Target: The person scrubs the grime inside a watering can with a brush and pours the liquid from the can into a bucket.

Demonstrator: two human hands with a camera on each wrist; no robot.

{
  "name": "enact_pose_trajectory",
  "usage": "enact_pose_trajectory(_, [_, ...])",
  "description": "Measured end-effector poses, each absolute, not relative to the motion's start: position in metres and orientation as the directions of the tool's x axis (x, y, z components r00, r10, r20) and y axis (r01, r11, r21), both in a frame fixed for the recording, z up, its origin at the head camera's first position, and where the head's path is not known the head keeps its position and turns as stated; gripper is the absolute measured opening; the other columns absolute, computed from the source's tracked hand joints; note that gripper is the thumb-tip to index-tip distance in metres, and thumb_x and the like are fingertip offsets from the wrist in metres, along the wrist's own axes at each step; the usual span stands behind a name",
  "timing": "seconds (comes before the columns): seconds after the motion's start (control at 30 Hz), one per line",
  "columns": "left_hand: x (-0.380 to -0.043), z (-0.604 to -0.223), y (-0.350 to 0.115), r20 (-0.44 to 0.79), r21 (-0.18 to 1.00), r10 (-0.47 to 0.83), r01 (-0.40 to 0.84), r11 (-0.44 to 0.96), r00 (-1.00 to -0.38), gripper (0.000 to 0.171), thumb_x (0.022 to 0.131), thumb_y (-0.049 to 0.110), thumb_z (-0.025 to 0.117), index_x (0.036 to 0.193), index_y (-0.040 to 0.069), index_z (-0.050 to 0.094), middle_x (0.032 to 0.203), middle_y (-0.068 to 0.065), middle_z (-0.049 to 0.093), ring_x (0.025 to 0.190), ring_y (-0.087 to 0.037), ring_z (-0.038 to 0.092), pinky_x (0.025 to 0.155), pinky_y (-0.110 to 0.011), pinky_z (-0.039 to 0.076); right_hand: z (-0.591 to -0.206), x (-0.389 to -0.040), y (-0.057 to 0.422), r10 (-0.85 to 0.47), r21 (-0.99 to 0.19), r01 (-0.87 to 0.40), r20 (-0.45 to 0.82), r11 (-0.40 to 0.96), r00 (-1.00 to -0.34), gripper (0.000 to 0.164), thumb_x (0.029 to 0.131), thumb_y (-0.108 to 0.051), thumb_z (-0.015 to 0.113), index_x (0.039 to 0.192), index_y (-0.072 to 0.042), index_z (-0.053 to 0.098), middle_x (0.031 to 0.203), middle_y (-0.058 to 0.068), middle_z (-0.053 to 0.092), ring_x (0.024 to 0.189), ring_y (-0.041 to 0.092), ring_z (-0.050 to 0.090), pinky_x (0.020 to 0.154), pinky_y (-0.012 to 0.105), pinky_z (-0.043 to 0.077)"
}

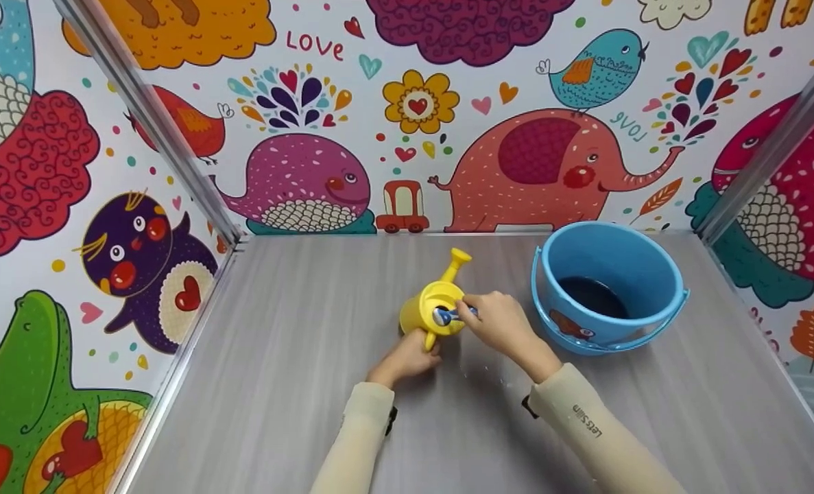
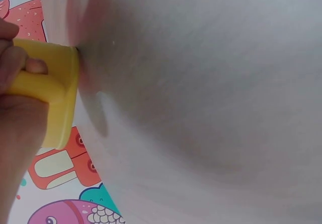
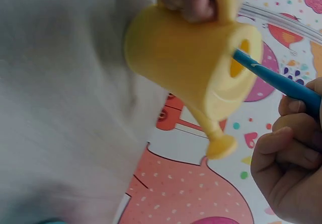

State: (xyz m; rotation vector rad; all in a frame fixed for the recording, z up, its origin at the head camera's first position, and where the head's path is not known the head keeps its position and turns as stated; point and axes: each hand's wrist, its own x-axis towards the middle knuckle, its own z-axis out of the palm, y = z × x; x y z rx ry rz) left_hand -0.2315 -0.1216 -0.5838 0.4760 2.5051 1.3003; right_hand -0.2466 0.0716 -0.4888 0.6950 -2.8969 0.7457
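A yellow watering can [image 1: 415, 315] stands on the table, its spout toward the back wall. My left hand [image 1: 408, 358] grips the can's handle [image 2: 37, 85] at the near side. In my right hand [image 1: 503, 326] is the end of a blue spoon-shaped tool [image 1: 442, 315], held over the can's opening. Its rounded head appears pale in the head view. From the right wrist, the blue shaft [image 3: 276, 78] slants to the opening, fingers curled around its far end. How deep the tip reaches inside cannot be made out.
A light blue bucket [image 1: 605, 326] stands to the right of the can, its handle hanging toward the front and its bottom dark. Small droplets [image 1: 482, 376] dot the grey table [image 1: 276, 357]. Printed panels [image 1: 407, 41] with metal corner strips enclose the back and sides.
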Motion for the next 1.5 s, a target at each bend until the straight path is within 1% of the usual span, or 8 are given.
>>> enact_pose_trajectory(0.13, [-0.232,-0.582,-0.123,-0.104,0.828,0.412,0.151,0.541,-0.905,0.037,0.081,-0.007,0.061,0.062,0.016,0.04,0.057,0.008,0.037,0.052,-0.008,0.035,0.053,-0.023,0.031,-0.48,-0.246,0.074,-0.4,-0.449,-0.431,0.168,0.783,-0.901,0.034,0.099,-0.032,0.057,0.076,-0.009,0.067,0.053,-0.005,0.038,0.049,0.012,0.04,0.051,0.025,0.034])
enact_pose_trajectory(0.47, [-0.232,-0.582,-0.124,-0.079,0.806,0.435,0.2,0.558,-0.897,0.034,0.08,-0.007,0.063,0.062,0.013,0.043,0.057,0.008,0.037,0.051,-0.007,0.034,0.052,-0.021,0.03,-0.473,-0.239,0.072,-0.39,-0.388,-0.431,0.184,0.815,-0.902,0.036,0.098,-0.032,0.057,0.072,-0.009,0.066,0.05,-0.004,0.036,0.046,0.013,0.038,0.047,0.025,0.032])
enact_pose_trajectory(0.6, [-0.233,-0.581,-0.124,-0.074,0.787,0.439,0.217,0.577,-0.895,0.035,0.079,-0.005,0.064,0.062,0.015,0.041,0.057,0.01,0.037,0.051,-0.006,0.034,0.053,-0.021,0.029,-0.473,-0.241,0.072,-0.368,-0.392,-0.405,0.169,0.826,-0.914,0.035,0.098,-0.033,0.056,0.077,-0.008,0.07,0.051,-0.004,0.037,0.047,0.013,0.04,0.048,0.026,0.033])
enact_pose_trajectory(0.67, [-0.233,-0.581,-0.123,-0.083,0.791,0.434,0.206,0.577,-0.897,0.036,0.08,-0.004,0.064,0.062,0.017,0.041,0.057,0.01,0.037,0.051,-0.006,0.034,0.053,-0.021,0.03,-0.473,-0.242,0.073,-0.364,-0.41,-0.396,0.157,0.822,-0.918,0.035,0.099,-0.033,0.056,0.081,-0.008,0.072,0.051,-0.004,0.037,0.047,0.013,0.04,0.049,0.026,0.034])
enact_pose_trajectory(0.73, [-0.234,-0.58,-0.123,-0.087,0.797,0.428,0.195,0.572,-0.9,0.036,0.08,-0.004,0.064,0.062,0.017,0.041,0.057,0.009,0.038,0.051,-0.007,0.035,0.053,-0.022,0.03,-0.473,-0.244,0.073,-0.369,-0.423,-0.4,0.157,0.813,-0.916,0.035,0.099,-0.033,0.056,0.082,-0.008,0.072,0.051,-0.004,0.037,0.047,0.013,0.04,0.049,0.026,0.034])
enact_pose_trajectory(1.0, [-0.233,-0.58,-0.124,-0.105,0.813,0.416,0.163,0.559,-0.903,0.036,0.081,-0.005,0.063,0.062,0.017,0.042,0.056,0.008,0.038,0.051,-0.008,0.035,0.051,-0.023,0.031,-0.486,-0.245,0.067,-0.376,-0.445,-0.413,0.173,0.795,-0.91,0.037,0.099,-0.031,0.056,0.067,-0.011,0.062,0.051,-0.005,0.036,0.047,0.012,0.038,0.048,0.026,0.032])
enact_pose_trajectory(1.23, [-0.233,-0.582,-0.121,-0.095,0.817,0.425,0.173,0.55,-0.9,0.036,0.081,-0.005,0.062,0.063,0.017,0.041,0.057,0.008,0.037,0.051,-0.007,0.036,0.052,-0.022,0.032,-0.502,-0.242,0.061,-0.365,-0.424,-0.395,0.155,0.815,-0.918,0.037,0.099,-0.031,0.055,0.068,-0.01,0.06,0.052,-0.004,0.035,0.046,0.013,0.037,0.049,0.025,0.032])
enact_pose_trajectory(1.5, [-0.235,-0.586,-0.12,-0.072,0.816,0.434,0.198,0.544,-0.898,0.036,0.08,-0.006,0.062,0.063,0.016,0.04,0.056,0.008,0.036,0.05,-0.007,0.034,0.052,-0.022,0.031,-0.5,-0.244,0.066,-0.36,-0.451,-0.379,0.131,0.808,-0.924,0.037,0.099,-0.032,0.054,0.069,-0.011,0.062,0.052,-0.005,0.036,0.048,0.012,0.038,0.049,0.026,0.032])
